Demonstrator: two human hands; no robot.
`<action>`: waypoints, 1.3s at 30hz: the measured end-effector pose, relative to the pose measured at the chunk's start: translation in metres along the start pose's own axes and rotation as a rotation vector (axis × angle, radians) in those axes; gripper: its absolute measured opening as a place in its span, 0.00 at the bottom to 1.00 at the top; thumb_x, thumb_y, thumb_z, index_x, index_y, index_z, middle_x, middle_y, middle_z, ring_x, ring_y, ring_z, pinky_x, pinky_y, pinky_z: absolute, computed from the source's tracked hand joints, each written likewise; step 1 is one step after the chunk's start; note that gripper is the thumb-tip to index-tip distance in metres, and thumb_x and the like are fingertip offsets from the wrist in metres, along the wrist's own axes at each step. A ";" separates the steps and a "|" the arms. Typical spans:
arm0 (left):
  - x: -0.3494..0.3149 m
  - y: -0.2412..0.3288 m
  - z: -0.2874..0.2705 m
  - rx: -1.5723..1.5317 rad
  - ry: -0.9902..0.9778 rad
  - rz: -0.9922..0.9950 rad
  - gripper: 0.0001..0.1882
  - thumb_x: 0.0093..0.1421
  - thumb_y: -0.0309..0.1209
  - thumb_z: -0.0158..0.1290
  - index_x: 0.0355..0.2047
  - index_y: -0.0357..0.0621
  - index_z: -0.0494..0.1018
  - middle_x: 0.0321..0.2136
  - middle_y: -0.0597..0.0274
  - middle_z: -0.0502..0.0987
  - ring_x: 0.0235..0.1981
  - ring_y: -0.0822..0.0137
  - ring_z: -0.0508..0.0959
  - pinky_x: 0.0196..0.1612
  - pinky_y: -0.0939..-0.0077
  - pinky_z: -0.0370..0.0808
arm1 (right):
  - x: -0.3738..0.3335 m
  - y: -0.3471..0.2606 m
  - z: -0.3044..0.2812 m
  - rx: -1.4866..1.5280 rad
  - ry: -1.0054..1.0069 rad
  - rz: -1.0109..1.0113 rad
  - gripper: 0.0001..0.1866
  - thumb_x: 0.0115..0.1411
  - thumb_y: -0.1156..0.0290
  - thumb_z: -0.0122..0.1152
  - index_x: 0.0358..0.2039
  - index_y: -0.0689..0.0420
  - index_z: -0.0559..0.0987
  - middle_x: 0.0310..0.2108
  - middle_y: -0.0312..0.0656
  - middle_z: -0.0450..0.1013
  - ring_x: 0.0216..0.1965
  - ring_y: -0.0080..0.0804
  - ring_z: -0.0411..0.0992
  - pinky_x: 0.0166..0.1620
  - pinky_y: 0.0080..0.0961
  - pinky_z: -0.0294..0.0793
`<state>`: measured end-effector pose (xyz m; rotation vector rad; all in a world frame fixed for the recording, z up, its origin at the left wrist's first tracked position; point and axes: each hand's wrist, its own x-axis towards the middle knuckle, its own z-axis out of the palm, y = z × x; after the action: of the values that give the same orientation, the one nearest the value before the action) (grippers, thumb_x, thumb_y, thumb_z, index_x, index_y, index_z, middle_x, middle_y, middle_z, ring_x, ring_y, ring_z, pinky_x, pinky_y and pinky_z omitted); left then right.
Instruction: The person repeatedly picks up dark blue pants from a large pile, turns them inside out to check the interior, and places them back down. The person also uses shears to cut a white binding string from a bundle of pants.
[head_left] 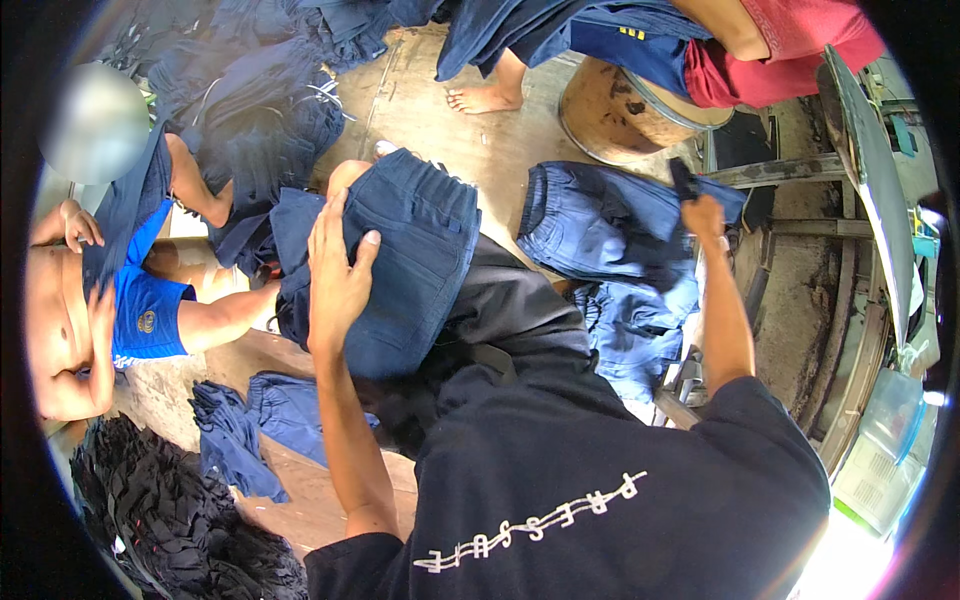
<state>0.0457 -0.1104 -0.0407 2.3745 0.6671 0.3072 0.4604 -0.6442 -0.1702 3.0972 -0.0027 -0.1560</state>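
A folded dark blue garment (pixel 405 255) with visible seams lies over my lap. My left hand (pixel 338 270) rests on its left part, fingers stretched out and the thumb apart. Off to the right, my right hand (pixel 704 215) is closed around a dark, narrow object (pixel 684 180), blurred and too unclear to name. Below and left of that hand lie blue pants with a gathered elastic waist (pixel 575 215). Another lighter blue garment (pixel 635 335), also gathered, lies nearer to me.
A person in blue shorts (pixel 150 315) sits at the left handling dark cloth. Another person's bare foot (pixel 490 95) is at the far side, by a round wooden drum (pixel 620 115). Black cloth scraps (pixel 170 510) heap up at lower left. A wooden frame (pixel 780 170) stands right.
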 end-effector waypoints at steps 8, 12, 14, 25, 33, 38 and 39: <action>0.001 0.005 0.000 0.000 0.034 0.000 0.37 0.68 0.33 0.61 0.74 0.36 0.64 0.72 0.40 0.68 0.74 0.41 0.64 0.77 0.51 0.58 | -0.083 -0.226 0.016 1.409 -0.695 -0.389 0.34 0.74 0.58 0.67 0.71 0.67 0.71 0.56 0.52 0.83 0.45 0.33 0.85 0.51 0.27 0.81; 0.003 0.010 -0.004 -0.064 0.160 -0.048 0.38 0.56 0.30 0.70 0.68 0.41 0.73 0.61 0.46 0.77 0.64 0.44 0.73 0.71 0.54 0.67 | -0.098 -0.306 -0.085 1.474 -0.709 -0.551 0.25 0.78 0.59 0.61 0.67 0.62 0.77 0.55 0.48 0.83 0.46 0.29 0.84 0.51 0.23 0.79; 0.003 0.014 -0.007 -0.102 0.197 -0.081 0.40 0.52 0.29 0.73 0.67 0.40 0.75 0.61 0.49 0.79 0.63 0.48 0.75 0.70 0.59 0.68 | -0.113 -0.338 -0.127 1.447 -0.721 -0.819 0.23 0.79 0.59 0.59 0.66 0.58 0.80 0.55 0.42 0.84 0.46 0.23 0.81 0.52 0.24 0.78; -0.028 0.008 -0.004 -0.187 0.376 -0.107 0.33 0.62 0.34 0.70 0.67 0.43 0.76 0.63 0.49 0.78 0.69 0.51 0.73 0.73 0.58 0.67 | -0.243 -0.389 -0.187 0.765 -0.290 -1.116 0.25 0.59 0.59 0.77 0.50 0.66 0.86 0.39 0.53 0.81 0.36 0.46 0.81 0.42 0.41 0.79; -0.008 0.019 -0.091 -0.807 0.083 -0.435 0.45 0.71 0.58 0.60 0.76 0.41 0.60 0.56 0.47 0.78 0.54 0.59 0.80 0.59 0.63 0.78 | -0.291 -0.417 -0.238 1.047 -0.795 -1.439 0.31 0.60 0.70 0.75 0.64 0.62 0.79 0.54 0.45 0.76 0.50 0.35 0.73 0.57 0.34 0.72; 0.002 0.003 -0.143 -0.682 -0.207 -0.342 0.27 0.70 0.43 0.61 0.65 0.46 0.77 0.49 0.59 0.79 0.52 0.68 0.77 0.58 0.71 0.72 | -0.338 -0.412 -0.242 1.004 -0.759 -1.706 0.43 0.60 0.58 0.75 0.73 0.62 0.71 0.72 0.61 0.61 0.73 0.59 0.61 0.73 0.49 0.61; 0.001 0.001 -0.146 -0.601 -0.244 -0.386 0.27 0.69 0.42 0.63 0.65 0.46 0.77 0.50 0.59 0.79 0.53 0.68 0.77 0.59 0.70 0.72 | -0.340 -0.410 -0.237 0.950 -0.868 -1.708 0.42 0.60 0.59 0.75 0.72 0.59 0.71 0.71 0.61 0.62 0.72 0.59 0.62 0.72 0.50 0.61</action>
<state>-0.0076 -0.0342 0.0718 1.6403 0.7685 0.0342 0.1460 -0.2238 0.0826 2.0671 2.9529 -1.7274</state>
